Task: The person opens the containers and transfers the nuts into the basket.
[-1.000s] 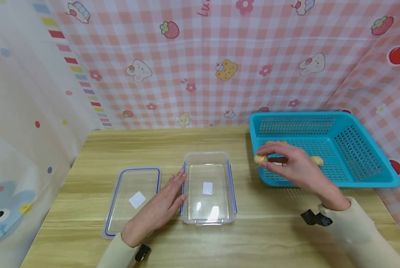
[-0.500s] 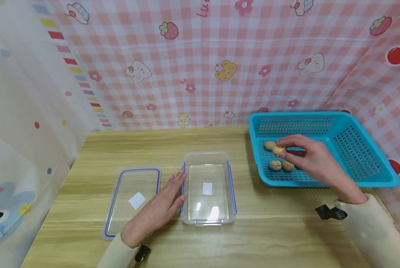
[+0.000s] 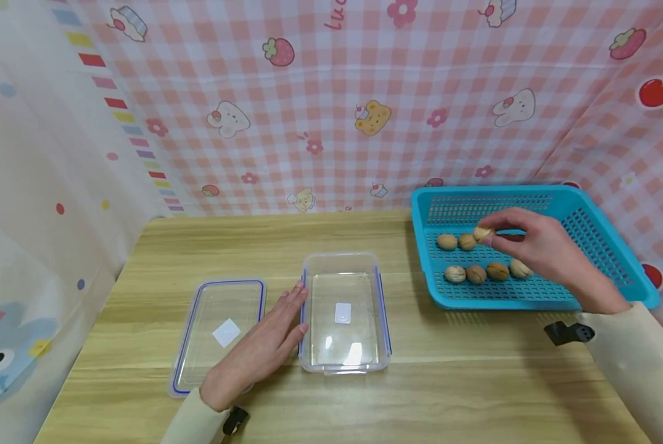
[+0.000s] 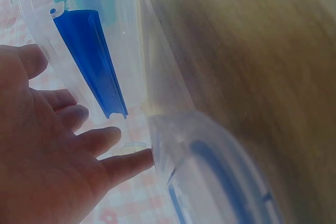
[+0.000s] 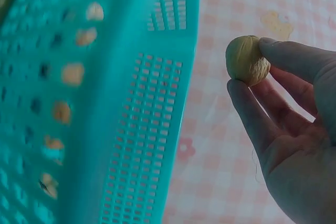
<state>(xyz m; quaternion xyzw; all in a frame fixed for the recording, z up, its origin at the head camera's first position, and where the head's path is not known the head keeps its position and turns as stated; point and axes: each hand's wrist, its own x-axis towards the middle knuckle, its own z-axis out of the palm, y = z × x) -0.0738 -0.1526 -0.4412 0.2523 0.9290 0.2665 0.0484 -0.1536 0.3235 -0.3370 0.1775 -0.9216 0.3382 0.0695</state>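
Between thumb and fingertips my right hand (image 3: 544, 246) pinches a pale walnut (image 5: 247, 62), held up over the blue plastic basket (image 3: 531, 304) in the head view. Several other walnuts lie on the basket floor, including a near-row walnut (image 3: 498, 271) and a back-row walnut (image 3: 447, 242). My left hand (image 3: 261, 342) reaches across one corner of the lid, its extended fingertips against the left side of a clear lidless container (image 3: 345, 351). In the left wrist view a blue side latch (image 4: 92, 61) hangs near those fingers.
The clear lid (image 3: 214, 364) with a blue seal lies on the wooden table (image 3: 431, 394), left of the container. Checked cloth (image 3: 320, 86) hangs behind the table, and the basket stands at the table's right rear.
My right hand has moved rightward and slightly back with the walnut, from the basket's left rim to over its middle. More walnuts show now. The left hand stays put.
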